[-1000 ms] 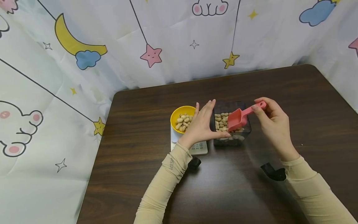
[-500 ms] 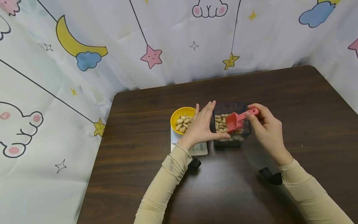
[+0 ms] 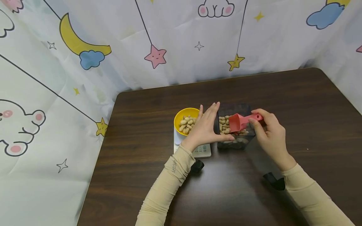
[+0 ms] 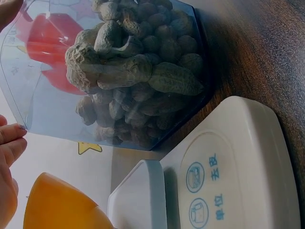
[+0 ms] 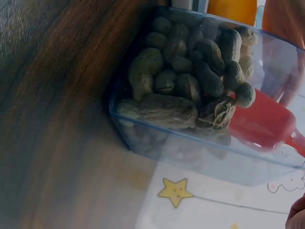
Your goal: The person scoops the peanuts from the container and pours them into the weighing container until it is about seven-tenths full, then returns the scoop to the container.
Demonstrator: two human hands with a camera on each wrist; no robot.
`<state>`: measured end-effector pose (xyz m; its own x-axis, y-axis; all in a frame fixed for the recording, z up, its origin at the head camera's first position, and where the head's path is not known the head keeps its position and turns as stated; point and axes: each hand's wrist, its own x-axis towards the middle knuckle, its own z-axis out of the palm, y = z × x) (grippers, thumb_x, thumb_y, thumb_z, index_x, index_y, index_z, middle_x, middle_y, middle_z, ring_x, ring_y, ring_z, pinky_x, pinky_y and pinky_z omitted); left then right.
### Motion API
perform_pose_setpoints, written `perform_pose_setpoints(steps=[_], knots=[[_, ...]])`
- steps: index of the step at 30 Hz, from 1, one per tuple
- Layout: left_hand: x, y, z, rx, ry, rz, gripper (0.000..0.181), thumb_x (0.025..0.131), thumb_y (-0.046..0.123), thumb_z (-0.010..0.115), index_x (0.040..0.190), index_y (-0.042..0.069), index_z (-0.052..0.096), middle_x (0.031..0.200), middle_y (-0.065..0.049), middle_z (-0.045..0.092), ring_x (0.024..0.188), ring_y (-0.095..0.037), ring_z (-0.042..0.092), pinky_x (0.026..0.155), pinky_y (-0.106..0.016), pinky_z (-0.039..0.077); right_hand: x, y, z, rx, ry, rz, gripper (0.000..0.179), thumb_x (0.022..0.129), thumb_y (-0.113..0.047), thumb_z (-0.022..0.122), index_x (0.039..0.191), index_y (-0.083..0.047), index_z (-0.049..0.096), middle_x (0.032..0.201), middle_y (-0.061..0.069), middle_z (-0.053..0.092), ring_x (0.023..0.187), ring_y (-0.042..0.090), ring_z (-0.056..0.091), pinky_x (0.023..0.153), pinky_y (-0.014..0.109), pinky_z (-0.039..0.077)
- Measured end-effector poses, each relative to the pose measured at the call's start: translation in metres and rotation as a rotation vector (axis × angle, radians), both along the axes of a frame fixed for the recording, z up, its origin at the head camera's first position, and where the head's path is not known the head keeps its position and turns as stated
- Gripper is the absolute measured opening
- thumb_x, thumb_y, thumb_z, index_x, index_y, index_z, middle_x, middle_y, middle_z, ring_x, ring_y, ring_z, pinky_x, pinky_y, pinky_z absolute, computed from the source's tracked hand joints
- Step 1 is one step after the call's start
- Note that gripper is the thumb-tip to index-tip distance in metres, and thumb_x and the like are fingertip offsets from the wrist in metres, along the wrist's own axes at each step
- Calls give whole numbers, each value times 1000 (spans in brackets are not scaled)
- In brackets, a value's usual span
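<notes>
My right hand (image 3: 270, 135) pinches the handle of a pink scoop (image 3: 237, 123), whose head is tilted down among peanuts (image 3: 224, 125) inside a clear dark plastic box (image 3: 233, 110). Both wrist views show the red scoop head (image 5: 264, 121) through the box walls, against the heaped peanuts (image 4: 128, 71). Spread along the box's left side, my left hand (image 3: 203, 128) touches its rim with straight fingers, the thumb lying along the front. A yellow bowl (image 3: 177, 117) of peanuts is beside that hand, partly hidden by it.
Under the yellow bowl is a white kitchen scale (image 3: 204, 152) with printed buttons, close to the box's left side. The dark wooden table (image 3: 135, 131) meets a patterned curtain (image 3: 181, 31) at the back. Black straps (image 3: 274, 181) hang at the wrists.
My right hand has moved left and slightly down, bringing the scoop deeper over the peanuts. The left hand stays by the box, and the head view has shifted slightly.
</notes>
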<state>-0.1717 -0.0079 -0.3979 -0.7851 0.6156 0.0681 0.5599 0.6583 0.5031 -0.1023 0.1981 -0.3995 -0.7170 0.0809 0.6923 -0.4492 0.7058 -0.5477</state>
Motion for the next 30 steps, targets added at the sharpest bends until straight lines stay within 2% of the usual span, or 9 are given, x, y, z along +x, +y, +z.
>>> perform_pose_setpoints(steps=[3,6,11,14,16,19,25,27,30], knots=[[0,0,0,4,-9,0,117,69,66,67,151,21,-4,159,3,9,146,-10,10,119,-39,-12,0,-2,2,58,19,14,30,88,-17,63,110,4,61,78,16,54,79,-14,38,62,5,36],[0,0,0,8,-14,-1,117,69,66,67,151,21,-4,159,3,9,146,-10,10,119,-39,-12,-2,1,4,47,-16,7,28,88,-11,63,111,4,60,75,12,52,70,-11,36,55,8,32],[0,-1,0,0,-1,2,118,68,67,67,151,21,-4,159,2,10,146,-11,11,120,-42,-9,-2,8,3,-80,-177,-27,26,88,-5,61,114,0,58,66,-4,41,51,-2,29,42,18,23],[0,-1,0,2,1,2,119,68,68,67,151,22,-4,159,2,10,146,-10,11,120,-42,-9,-1,9,-2,-172,-270,-48,25,89,-7,61,114,-2,59,61,-9,39,48,1,28,40,21,22],[0,0,-1,7,-1,-2,119,68,68,67,150,23,-5,159,2,10,146,-10,11,119,-41,-9,-1,9,-4,-227,-301,-66,25,89,-8,61,113,-3,59,59,-11,38,47,2,28,40,22,22],[0,1,-1,20,-6,0,119,67,68,68,151,23,-4,159,3,10,146,-10,11,120,-42,-9,-1,5,-4,-288,-285,-74,24,88,-5,61,112,0,59,61,-14,41,48,0,29,41,20,23],[0,1,-1,7,2,5,118,68,68,67,150,23,-5,159,4,9,146,-10,11,120,-44,-7,3,-6,2,-185,-129,-22,24,87,0,60,109,8,57,65,-8,41,51,-4,28,42,15,23],[0,1,-1,1,2,3,117,68,68,66,150,24,-5,159,4,8,146,-9,11,120,-44,-7,2,-2,-3,-179,-124,-17,24,87,-1,61,110,6,57,65,-9,41,51,-4,28,42,15,23],[0,1,-1,-8,-1,3,117,68,69,66,150,24,-5,159,4,9,146,-9,11,120,-43,-8,0,5,-11,-245,-170,-22,25,89,-2,59,112,7,56,63,-13,40,50,-3,28,42,17,23]])
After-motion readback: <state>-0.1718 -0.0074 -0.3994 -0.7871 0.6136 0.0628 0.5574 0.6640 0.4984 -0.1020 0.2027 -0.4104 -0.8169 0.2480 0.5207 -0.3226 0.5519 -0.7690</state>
